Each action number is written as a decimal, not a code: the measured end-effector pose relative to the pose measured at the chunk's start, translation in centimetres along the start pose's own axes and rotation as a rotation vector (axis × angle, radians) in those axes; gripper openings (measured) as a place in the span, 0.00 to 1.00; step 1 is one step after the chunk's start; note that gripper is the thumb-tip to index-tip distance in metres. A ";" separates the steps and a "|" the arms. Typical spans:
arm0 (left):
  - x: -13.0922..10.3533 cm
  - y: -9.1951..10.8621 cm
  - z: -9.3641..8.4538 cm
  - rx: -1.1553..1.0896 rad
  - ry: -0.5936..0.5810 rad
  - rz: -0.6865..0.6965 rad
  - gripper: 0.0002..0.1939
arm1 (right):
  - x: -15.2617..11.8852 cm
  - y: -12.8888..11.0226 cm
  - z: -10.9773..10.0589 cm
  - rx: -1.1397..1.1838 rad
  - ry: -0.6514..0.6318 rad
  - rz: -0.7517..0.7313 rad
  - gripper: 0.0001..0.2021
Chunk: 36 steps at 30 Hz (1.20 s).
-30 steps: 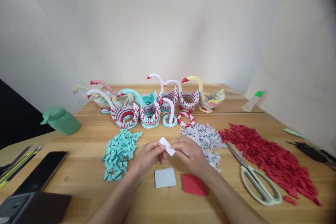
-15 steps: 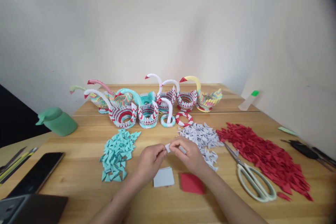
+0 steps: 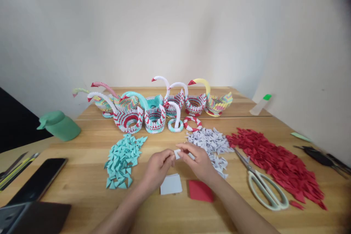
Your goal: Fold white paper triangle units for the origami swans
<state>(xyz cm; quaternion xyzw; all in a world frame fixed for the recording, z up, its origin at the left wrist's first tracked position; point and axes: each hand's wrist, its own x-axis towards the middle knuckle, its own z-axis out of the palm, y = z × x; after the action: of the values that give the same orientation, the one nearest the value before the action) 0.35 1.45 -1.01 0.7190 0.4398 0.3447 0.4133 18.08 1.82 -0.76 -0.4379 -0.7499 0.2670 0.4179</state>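
The left hand [image 3: 158, 167] and right hand [image 3: 199, 161] pinch one small white paper piece [image 3: 177, 154], apparently folded, over the tabletop [image 3: 90, 175], with one pale-grey paper rectangle [image 3: 171, 184] and one red paper rectangle [image 3: 201, 191] nearer.

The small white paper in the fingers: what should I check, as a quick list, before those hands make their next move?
1. White paper steadied from both sides: ok, fingertips of the left hand and right hand are on it.
2. Its creases neat: cannot tell, fingers cover much of it.
3. Pale sheets close by: ok, on the table just nearer than the hands.
4. Scissors clear of both hands: ok, lying to the right.
5. White pieces well apart from red pieces: not ok, the piles crowd together at their edges.
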 end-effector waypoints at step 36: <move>-0.2 0.6 1.0 0.137 0.207 0.069 0.09 | -0.3 0.1 0.7 0.350 -0.037 0.244 0.09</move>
<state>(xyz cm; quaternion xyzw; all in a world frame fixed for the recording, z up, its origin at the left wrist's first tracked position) 1.31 0.87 -0.95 0.7207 0.4776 0.4003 0.3037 17.63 1.63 -1.28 -0.4414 -0.6410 0.4496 0.4384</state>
